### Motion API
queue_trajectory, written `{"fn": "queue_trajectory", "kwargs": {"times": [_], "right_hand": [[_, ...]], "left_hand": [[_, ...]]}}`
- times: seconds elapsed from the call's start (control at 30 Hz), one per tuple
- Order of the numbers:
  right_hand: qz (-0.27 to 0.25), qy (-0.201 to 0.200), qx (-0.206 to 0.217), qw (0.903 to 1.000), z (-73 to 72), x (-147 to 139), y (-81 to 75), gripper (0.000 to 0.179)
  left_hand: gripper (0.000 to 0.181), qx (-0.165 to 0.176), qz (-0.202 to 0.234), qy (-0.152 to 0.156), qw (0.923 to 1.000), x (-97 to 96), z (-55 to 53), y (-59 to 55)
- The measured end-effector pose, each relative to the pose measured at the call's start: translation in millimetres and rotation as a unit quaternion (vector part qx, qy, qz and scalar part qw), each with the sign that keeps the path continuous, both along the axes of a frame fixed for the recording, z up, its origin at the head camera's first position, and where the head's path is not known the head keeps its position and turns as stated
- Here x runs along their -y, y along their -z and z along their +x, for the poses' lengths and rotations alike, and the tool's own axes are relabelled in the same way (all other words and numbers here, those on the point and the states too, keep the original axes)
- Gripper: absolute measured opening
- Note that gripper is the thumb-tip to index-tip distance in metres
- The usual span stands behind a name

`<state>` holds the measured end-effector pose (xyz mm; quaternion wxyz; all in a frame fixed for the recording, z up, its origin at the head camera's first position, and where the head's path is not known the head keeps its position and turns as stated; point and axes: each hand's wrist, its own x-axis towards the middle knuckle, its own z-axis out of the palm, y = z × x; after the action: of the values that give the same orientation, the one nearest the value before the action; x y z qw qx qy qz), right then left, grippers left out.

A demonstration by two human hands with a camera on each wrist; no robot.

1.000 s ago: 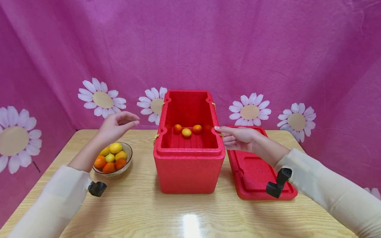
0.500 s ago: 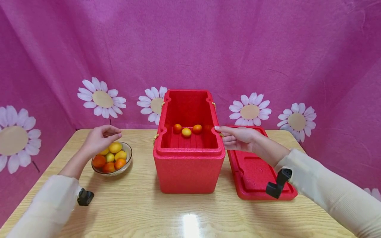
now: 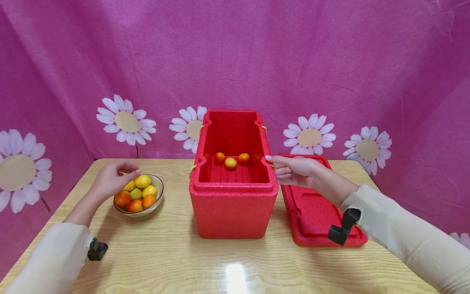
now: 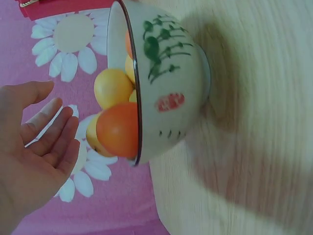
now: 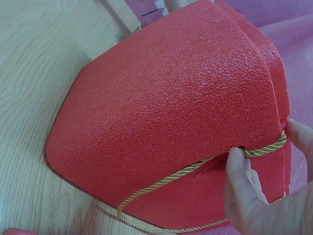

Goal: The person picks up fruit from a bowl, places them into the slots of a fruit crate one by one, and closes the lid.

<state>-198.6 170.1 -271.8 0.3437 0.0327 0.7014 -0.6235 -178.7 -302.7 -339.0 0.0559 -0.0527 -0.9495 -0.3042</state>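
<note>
My left hand [image 3: 111,179] hovers above the left side of a fruit bowl [image 4: 195,122], fingers loosely bent and holding nothing. Heaped in this cream bowl with a green plant pattern are yellow lemons [image 3: 143,181] and orange mandarins [image 3: 123,198]. In the left wrist view a mandarin [image 4: 120,129] bulges over the rim beside the fingers. My right hand [image 3: 299,170] holds the right wall of a red foam box [image 3: 235,214], thumb at the rim notch and fingertips on the outer side by a gold cord [image 5: 171,182]. Inside the box lie two mandarins [image 3: 244,159] and a yellow fruit [image 3: 230,163].
A red lid [image 3: 319,212] lies on the wooden table [image 3: 165,257], right of the box and partly under my right forearm. Behind the table hangs a magenta curtain [image 3: 235,57] with white daisies. Each sleeve carries a black wrist camera [image 3: 97,249].
My left hand has moved left and down, from above the bowl's far side to close over its left part. My right hand stays at the box's wall.
</note>
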Motion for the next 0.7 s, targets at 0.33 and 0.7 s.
{"fn": "queue_trajectory", "kwargs": {"times": [0.33, 0.7], "right_hand": [[-0.017, -0.004, 0.005, 0.9998, 0.8, 0, -0.5, 0.025], [-0.007, 0.006, 0.006, 0.9999, 1.2, 0, -0.8, 0.027]], "left_hand": [[0.032, -0.036, 0.011, -0.015, 0.9992, 20.5, 18.6, 6.8], [0.027, -0.048, -0.007, -0.014, 0.9987, 28.3, 41.0, 19.1]]}}
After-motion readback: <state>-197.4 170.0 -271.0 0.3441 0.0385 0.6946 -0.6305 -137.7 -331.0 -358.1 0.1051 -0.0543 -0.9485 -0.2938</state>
